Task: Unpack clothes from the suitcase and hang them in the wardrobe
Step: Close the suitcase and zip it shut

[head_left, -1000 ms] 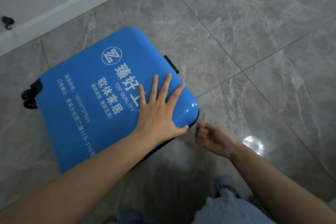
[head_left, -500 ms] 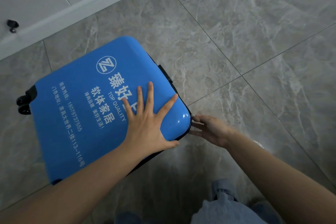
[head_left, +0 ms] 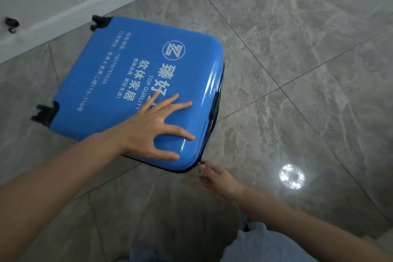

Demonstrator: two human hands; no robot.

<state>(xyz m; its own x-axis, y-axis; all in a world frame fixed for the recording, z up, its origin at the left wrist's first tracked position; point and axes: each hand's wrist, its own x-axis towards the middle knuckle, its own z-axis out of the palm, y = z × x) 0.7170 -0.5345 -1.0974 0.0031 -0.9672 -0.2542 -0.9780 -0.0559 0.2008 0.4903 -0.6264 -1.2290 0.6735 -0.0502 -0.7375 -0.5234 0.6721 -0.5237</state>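
Note:
A blue hard-shell suitcase point(head_left: 119, 83) with white lettering lies flat and closed on the grey tiled floor. My left hand point(head_left: 153, 130) presses flat on its lid near the near corner, fingers spread. My right hand point(head_left: 214, 178), blurred, reaches the near corner of the case and pinches a small dark zipper pull point(head_left: 199, 163) at the seam. No clothes are visible.
Black wheels point(head_left: 100, 22) point toward a white baseboard and panels point(head_left: 63, 13) at the upper left, which carry a small black knob point(head_left: 11, 23). A black side handle point(head_left: 214, 108) faces right. A lamp reflection point(head_left: 292, 176) shines on the tiles. My knees point(head_left: 265, 244) are at the bottom.
The suitcase has swung round under my left hand, its wheels now toward the white baseboard. My right hand came up to the near corner and stays at the zipper seam.

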